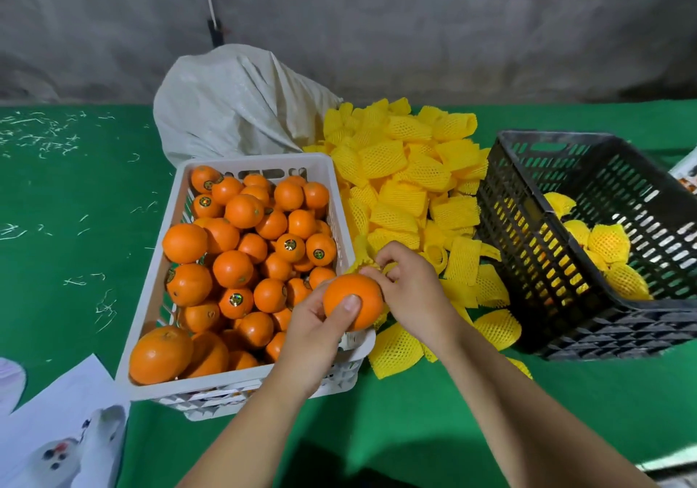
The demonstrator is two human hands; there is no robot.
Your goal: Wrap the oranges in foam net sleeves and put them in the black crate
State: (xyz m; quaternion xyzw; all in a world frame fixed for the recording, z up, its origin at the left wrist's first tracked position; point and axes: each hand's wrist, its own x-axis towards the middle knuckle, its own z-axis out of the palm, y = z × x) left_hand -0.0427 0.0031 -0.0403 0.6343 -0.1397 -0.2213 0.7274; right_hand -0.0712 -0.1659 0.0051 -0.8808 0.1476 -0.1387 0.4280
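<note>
The left hand is gripping a firm, smooth round orange over the white plastic crate's corner; the right hand's fingers are pinching a soft, light yellow foam net sleeve, best stretched by its rim.

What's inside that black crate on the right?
The black crate holds several oranges already wrapped in yellow foam net sleeves, bunched toward its near right side. Its slatted near wall hides much of the floor, so the full count stays unknown.

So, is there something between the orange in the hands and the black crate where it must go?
Nothing blocks the way. Between the orange and the black crate lie only loose foam net sleeves, flat on the table; the crate's near wall must be cleared from above.
</note>
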